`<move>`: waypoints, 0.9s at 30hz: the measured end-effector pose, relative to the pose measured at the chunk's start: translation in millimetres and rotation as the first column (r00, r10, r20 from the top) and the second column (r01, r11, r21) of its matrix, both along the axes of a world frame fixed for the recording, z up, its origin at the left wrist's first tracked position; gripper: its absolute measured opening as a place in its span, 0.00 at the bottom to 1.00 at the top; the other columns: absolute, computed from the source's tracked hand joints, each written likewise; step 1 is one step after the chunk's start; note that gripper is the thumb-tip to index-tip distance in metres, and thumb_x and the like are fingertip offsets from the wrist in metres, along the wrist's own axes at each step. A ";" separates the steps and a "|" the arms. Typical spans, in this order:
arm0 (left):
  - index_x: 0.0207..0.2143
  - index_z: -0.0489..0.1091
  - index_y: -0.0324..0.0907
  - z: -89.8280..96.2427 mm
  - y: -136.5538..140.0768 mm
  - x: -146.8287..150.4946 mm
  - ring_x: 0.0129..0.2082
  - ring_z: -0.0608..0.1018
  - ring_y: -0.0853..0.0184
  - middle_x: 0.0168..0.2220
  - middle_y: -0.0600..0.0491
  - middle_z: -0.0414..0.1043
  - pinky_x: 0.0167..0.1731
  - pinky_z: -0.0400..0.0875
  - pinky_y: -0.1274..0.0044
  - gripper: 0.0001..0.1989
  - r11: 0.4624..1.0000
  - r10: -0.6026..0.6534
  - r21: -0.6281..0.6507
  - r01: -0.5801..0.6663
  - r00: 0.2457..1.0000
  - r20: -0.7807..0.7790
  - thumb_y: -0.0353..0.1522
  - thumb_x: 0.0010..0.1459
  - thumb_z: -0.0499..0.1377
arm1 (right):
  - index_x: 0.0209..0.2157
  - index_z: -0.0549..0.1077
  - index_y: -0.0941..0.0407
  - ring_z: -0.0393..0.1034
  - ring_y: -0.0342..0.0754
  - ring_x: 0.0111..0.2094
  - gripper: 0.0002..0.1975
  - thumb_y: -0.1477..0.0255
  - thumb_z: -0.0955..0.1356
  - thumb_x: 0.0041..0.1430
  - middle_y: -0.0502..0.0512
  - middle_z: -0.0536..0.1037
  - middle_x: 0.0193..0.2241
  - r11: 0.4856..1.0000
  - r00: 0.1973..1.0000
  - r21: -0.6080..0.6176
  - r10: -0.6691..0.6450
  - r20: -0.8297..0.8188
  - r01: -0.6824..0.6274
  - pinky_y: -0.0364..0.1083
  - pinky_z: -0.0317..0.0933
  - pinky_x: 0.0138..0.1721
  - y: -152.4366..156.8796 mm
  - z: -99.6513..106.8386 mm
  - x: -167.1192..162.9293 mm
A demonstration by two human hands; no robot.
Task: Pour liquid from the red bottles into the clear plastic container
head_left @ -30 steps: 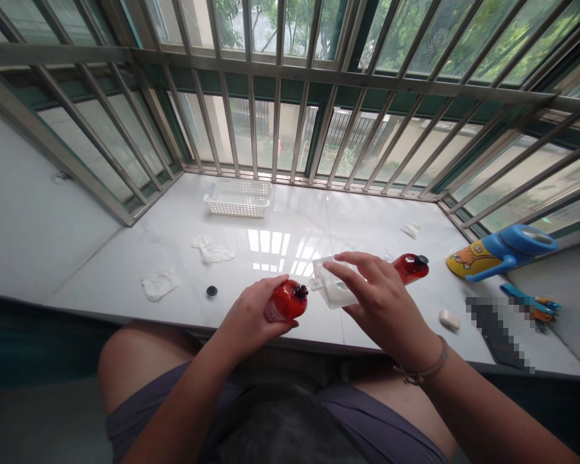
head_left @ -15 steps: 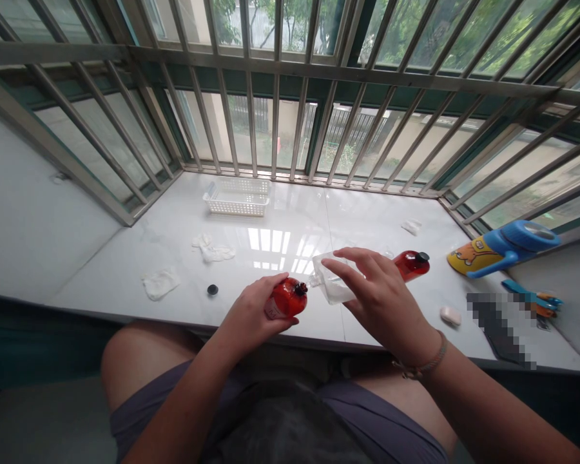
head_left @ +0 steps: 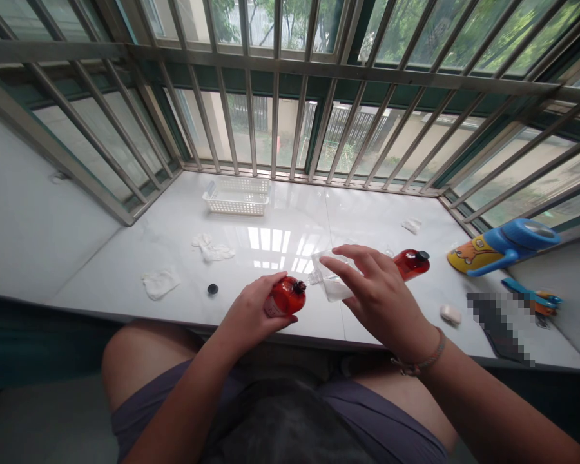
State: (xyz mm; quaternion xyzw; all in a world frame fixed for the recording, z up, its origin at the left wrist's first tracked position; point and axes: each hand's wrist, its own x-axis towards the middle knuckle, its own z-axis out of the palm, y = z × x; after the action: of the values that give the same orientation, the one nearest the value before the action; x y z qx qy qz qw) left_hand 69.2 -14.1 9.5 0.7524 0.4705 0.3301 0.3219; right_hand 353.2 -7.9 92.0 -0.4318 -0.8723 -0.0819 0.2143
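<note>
My left hand [head_left: 252,312] is closed round a red bottle [head_left: 287,297] whose dark neck is uncapped and points up and to the right. In my right hand [head_left: 374,293] is a clear square bottle [head_left: 336,278], tipped so that its mouth is beside the red bottle's neck. Whether the two necks touch, I cannot tell. No flow of liquid can be made out. To the left on the white ledge lies a black cap [head_left: 212,290]. A second red bottle [head_left: 408,264] with a black cap lies beyond my right hand, partly hidden by it.
Toward the window bars stands a white plastic basket [head_left: 236,203]. Crumpled white tissues [head_left: 160,283] lie on the left. At the right are a blue and yellow flask [head_left: 497,250], a small pale case [head_left: 450,314], a blurred dark flat object [head_left: 502,335] and a blue-orange item [head_left: 536,299].
Both hands keep their hold and have barely moved. The red bottle has shifted very slightly to the left, the clear bottle slightly up.
</note>
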 end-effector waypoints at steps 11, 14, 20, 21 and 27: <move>0.68 0.65 0.53 -3.3 1.7 0.3 0.61 0.80 0.51 0.63 0.48 0.77 0.63 0.75 0.59 0.43 1.000 0.007 -0.006 -0.007 1.000 0.004 0.36 0.54 0.78 | 0.66 0.69 0.48 0.68 0.64 0.61 0.33 0.86 0.67 0.63 0.62 0.74 0.60 1.000 1.000 0.028 0.007 0.019 -0.007 0.62 0.66 0.59 0.1 1.9 -4.1; 0.68 0.65 0.53 -3.7 2.0 0.3 0.61 0.80 0.52 0.63 0.48 0.76 0.63 0.74 0.59 0.43 1.000 0.004 -0.010 -0.004 1.000 0.005 0.36 0.54 0.78 | 0.65 0.69 0.48 0.68 0.64 0.61 0.31 0.86 0.66 0.65 0.62 0.75 0.60 0.999 1.000 0.039 0.011 0.024 -0.012 0.62 0.66 0.58 0.4 3.6 -5.6; 0.68 0.65 0.53 -3.9 2.5 0.7 0.62 0.79 0.52 0.63 0.48 0.76 0.64 0.74 0.60 0.43 1.000 0.002 0.002 -0.002 1.000 0.007 0.36 0.54 0.78 | 0.65 0.69 0.48 0.68 0.64 0.61 0.28 0.84 0.67 0.68 0.62 0.75 0.60 0.997 0.999 0.070 0.014 0.045 -0.017 0.62 0.66 0.57 0.5 5.7 -7.5; 0.68 0.65 0.53 -4.0 2.7 0.7 0.62 0.79 0.52 0.63 0.48 0.76 0.64 0.74 0.60 0.43 1.000 0.003 0.001 -0.003 1.000 0.007 0.36 0.54 0.78 | 0.65 0.69 0.48 0.68 0.64 0.61 0.28 0.84 0.67 0.68 0.62 0.75 0.60 0.997 0.999 0.072 0.015 0.050 -0.019 0.62 0.66 0.57 0.6 5.8 -7.6; 0.68 0.65 0.53 -6.4 4.2 0.7 0.62 0.79 0.51 0.64 0.48 0.76 0.64 0.74 0.59 0.43 1.000 0.006 -0.003 -0.006 1.000 0.009 0.36 0.53 0.78 | 0.65 0.70 0.49 0.68 0.64 0.62 0.28 0.85 0.67 0.68 0.62 0.75 0.61 0.996 0.997 0.080 0.018 0.070 -0.023 0.62 0.66 0.58 1.7 4.7 -7.6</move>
State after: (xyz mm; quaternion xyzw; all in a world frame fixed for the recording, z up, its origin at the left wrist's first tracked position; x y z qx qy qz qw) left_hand 69.9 -9.8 3.1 0.7490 0.4719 0.3337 0.3240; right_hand 345.6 -6.2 96.7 -0.4106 -0.8795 -0.1299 0.2022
